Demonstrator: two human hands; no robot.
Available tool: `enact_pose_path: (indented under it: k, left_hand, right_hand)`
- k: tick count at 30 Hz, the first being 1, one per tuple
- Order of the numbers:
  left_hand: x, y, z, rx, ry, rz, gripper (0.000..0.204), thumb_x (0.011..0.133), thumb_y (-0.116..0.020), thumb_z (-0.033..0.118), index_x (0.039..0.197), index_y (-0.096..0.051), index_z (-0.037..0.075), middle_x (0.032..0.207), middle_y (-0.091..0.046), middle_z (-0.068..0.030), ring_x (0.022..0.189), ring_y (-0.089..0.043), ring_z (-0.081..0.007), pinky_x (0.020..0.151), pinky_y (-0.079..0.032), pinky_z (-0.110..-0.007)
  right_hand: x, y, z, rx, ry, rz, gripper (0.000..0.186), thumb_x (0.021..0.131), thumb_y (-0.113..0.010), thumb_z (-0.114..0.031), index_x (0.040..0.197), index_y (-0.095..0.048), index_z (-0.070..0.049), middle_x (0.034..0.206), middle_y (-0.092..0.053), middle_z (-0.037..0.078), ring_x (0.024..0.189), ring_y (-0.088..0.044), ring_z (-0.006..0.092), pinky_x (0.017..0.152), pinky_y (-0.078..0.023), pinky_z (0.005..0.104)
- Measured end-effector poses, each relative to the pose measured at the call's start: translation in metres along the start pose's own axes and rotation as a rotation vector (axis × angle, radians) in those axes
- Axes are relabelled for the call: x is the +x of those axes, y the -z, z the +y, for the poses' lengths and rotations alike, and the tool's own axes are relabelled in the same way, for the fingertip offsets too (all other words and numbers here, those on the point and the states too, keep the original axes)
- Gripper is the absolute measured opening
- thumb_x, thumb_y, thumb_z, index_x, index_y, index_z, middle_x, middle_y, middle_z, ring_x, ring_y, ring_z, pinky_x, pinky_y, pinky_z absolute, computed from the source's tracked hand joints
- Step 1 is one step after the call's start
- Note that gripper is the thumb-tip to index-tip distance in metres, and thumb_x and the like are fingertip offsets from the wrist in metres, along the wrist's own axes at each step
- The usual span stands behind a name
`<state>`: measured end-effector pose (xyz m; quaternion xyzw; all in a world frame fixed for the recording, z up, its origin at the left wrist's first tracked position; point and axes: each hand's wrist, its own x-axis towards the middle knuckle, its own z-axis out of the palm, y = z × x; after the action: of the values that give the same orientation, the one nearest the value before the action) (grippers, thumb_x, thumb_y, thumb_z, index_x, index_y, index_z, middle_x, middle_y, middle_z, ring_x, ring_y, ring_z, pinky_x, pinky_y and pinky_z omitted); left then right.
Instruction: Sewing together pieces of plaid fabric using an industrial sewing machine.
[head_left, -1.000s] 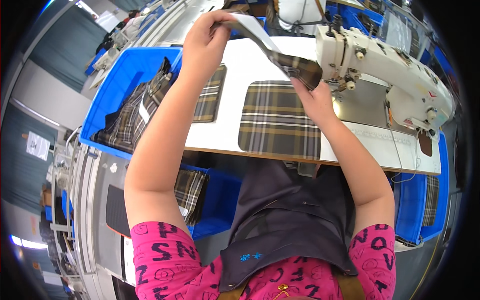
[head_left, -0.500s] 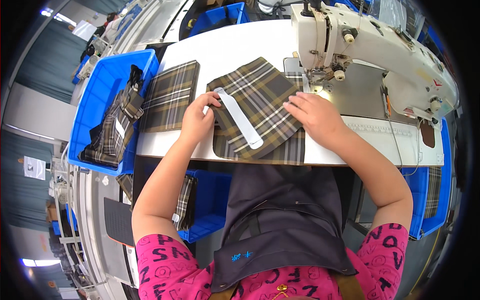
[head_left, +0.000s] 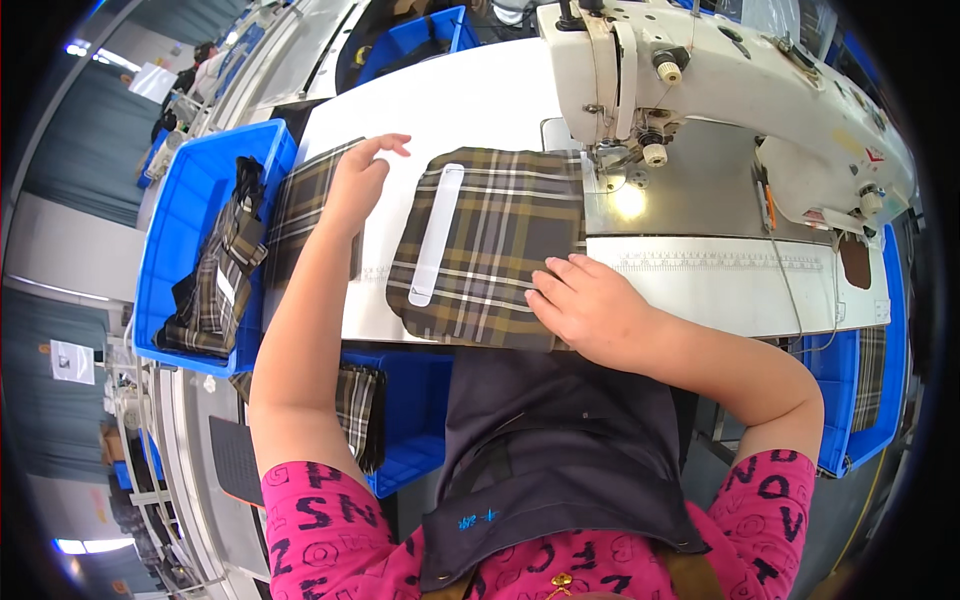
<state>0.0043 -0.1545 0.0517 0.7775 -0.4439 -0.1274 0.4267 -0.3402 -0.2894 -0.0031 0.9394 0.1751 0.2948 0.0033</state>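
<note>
A plaid fabric panel (head_left: pixel 510 225) in brown, olive and white lies flat on the white sewing table, its right edge close by the sewing machine's presser foot area. Along the panel's left side runs a white strip (head_left: pixel 437 235) with rounded ends. My right hand (head_left: pixel 595 308) rests on the panel's lower right part, fingers stretched out flat. My left hand (head_left: pixel 360 182) is off the panel, over the plaid pieces (head_left: pixel 308 215) at the left, with fingers extended and nothing visible in them. Whether another layer lies beneath the panel cannot be seen.
The white sewing machine (head_left: pixel 740 85) occupies the right rear. Orange-handled snips (head_left: pixel 767 200) hang by its metal plate. A blue bin (head_left: pixel 190 215) with crumpled plaid cloth (head_left: pixel 225 280) adjoins the table's left side. Another blue bin (head_left: pixel 415 425) sits below the table.
The panel has turned and now lies squarer to the table, its strip more upright. My left hand has let go of it and moved up and left. My right hand has shifted nearer and left.
</note>
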Motion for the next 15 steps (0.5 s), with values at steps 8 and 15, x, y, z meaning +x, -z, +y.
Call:
enact_pose_path:
  k: [8,15]
  left_hand:
    - [0.03,-0.13,0.049,0.349,-0.367,-0.129,0.025,0.096,-0.07,0.021,0.118,-0.072,0.01,0.12,-0.07,-0.0113,0.107,-0.063,-0.03,0.092,-0.051,-0.042]
    - [0.009,-0.176,0.049,0.433,-0.451,0.016,0.042,0.077,-0.089,0.036,0.108,-0.073,0.012,0.105,-0.066,-0.0066,0.101,-0.057,-0.0313,0.094,-0.046,-0.042]
  right_hand:
    - [-0.004,0.007,0.03,-0.09,0.082,-0.132,0.032,0.082,-0.068,-0.015,0.108,-0.074,0.002,0.112,-0.071,0.018,0.108,-0.068,0.0325,0.085,-0.054,0.038]
    - [-0.017,-0.003,0.031,0.002,0.125,-0.003,0.029,0.082,-0.068,-0.017,0.102,-0.073,0.004,0.099,-0.072,0.018,0.089,-0.068,0.0299,0.072,-0.052,0.0353]
